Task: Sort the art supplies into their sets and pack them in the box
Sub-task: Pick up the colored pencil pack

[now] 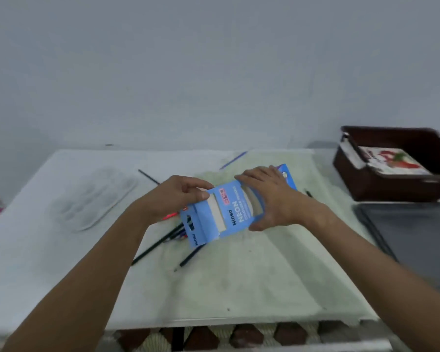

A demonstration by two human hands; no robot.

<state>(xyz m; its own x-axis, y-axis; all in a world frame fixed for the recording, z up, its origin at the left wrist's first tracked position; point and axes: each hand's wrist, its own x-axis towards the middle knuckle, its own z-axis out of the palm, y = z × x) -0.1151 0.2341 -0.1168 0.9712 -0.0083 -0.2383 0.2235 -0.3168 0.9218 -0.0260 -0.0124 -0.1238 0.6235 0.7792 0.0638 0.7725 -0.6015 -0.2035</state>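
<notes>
Blue pencil box (229, 214), printed "NEON", held tilted just above the middle of the surface (239, 280), between both hands. Left hand (178, 196) pinches the box's upper left edge, fingers (201, 185) curled over it. Right hand (269, 196) grips the box's right end, fingers curled round the far side, thumb at the near edge. Several dark pencils (160, 242) lie loose in a heap under and left of the box; one red pencil (169, 215) shows beneath the left hand. A blue pencil (233, 160) lies apart toward the wall. Clear plastic tray (94, 196) sits well left. Dark brown box (391, 168) stands far right, printed paper inside. Dark flat lid (412, 240) lies just in front of it.
</notes>
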